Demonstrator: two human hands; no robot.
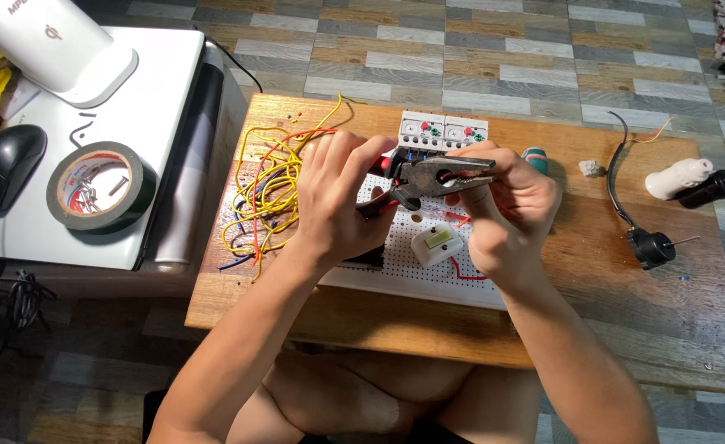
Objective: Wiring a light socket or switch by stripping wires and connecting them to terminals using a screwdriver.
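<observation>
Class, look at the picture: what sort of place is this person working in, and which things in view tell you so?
Probably a home hobby electronics bench: a small wooden table carries a white breadboard, a tangle of yellow and red wires and a small motor, while both hands work pliers.

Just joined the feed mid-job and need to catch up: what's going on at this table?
A person sits at a small wooden table holding pliers over a white breadboard. The left hand grips the red handles; the right hand is at the pliers' head, and what they pinch is hidden. A tangle of yellow and red wires lies to the left, a small black motor to the right.
</observation>
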